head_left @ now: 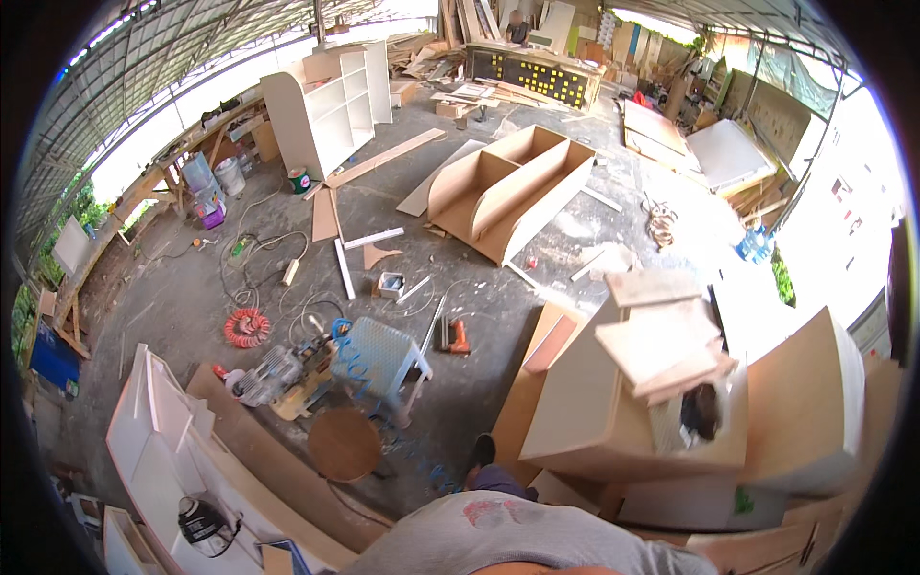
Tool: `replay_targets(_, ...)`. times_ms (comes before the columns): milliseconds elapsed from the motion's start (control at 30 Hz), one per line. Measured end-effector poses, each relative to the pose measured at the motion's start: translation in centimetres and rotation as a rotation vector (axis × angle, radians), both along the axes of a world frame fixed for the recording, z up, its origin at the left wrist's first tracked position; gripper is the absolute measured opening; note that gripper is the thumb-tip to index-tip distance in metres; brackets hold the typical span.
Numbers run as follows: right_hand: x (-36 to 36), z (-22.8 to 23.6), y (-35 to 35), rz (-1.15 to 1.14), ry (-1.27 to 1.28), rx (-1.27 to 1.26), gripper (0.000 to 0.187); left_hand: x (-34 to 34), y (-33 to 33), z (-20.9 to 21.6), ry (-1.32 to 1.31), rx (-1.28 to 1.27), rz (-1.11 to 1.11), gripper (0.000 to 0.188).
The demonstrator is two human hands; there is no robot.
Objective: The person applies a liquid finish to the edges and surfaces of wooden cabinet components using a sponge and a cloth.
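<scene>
Oddly, hands unseen, wooden boards [661, 345] stacked

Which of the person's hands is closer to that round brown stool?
Cannot tell: neither hand shows. The stool stands on the person's left, beside the shoe, so the left hand is probably nearer.

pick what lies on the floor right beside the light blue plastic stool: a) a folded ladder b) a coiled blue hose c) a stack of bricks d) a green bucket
b: a coiled blue hose runs along the left side of the light blue plastic stool on the concrete floor; neither of the person's hands is in view.
</scene>
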State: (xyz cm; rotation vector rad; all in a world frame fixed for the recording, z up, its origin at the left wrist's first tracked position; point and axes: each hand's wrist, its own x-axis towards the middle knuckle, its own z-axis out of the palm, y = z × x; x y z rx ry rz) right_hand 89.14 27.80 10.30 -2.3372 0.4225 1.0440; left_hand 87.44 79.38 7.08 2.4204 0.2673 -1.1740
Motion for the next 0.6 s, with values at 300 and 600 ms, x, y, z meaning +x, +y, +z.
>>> replay_targets(300, 23.2, 4.9, -10.0, -0.307, -0.219, 0.17, 0.038, 30.5, -14.5, 15.5, -0.449, -0.666, 0.734, 0.03)
replay_targets(600, 32.3, 7.7, -7.9, -0.676, -0.24, 0.365, 0.038, 37.5, -12.6, 6.4, -0.185, 0.027, 0.009, 0.03)
